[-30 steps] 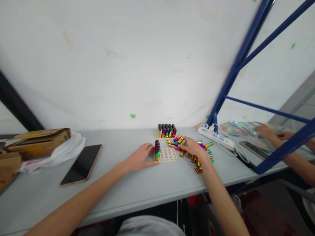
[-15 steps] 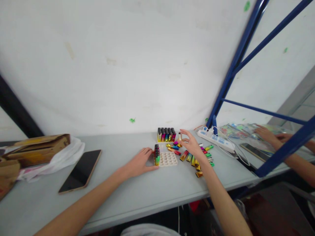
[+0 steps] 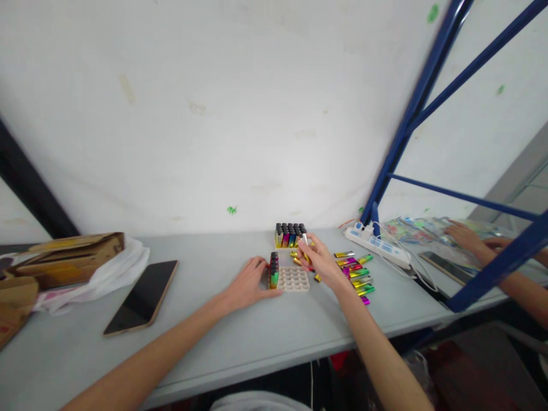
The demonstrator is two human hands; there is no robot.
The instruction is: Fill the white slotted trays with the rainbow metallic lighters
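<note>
My left hand (image 3: pixel 249 283) lies at the left edge of a pale tray with round sockets (image 3: pixel 296 279), thumb and fingers apart around its corner. One column of upright black-topped lighters (image 3: pixel 274 274) fills the tray's left side. My right hand (image 3: pixel 319 260) is pinched on a shiny lighter (image 3: pixel 304 242) above the tray's back right. Behind the tray, a full block of upright lighters (image 3: pixel 287 235) stands in another holder, partly covered by my right fingers. Loose metallic-coloured lighters (image 3: pixel 357 274) lie right of my right hand.
A phone (image 3: pixel 142 297), an open cardboard box (image 3: pixel 81 260) and a white bag (image 3: pixel 122 274) are at the left. A power strip (image 3: pixel 379 245) with cables sits by the blue frame (image 3: pixel 389 160). Beyond it are another person's hands (image 3: pixel 464 237) and a second phone (image 3: pixel 445 267).
My right hand has moved slightly left with the lighter, toward the tray, and tilts it. My left hand stays at the tray. Several loose lighters hidden by my right arm now show.
</note>
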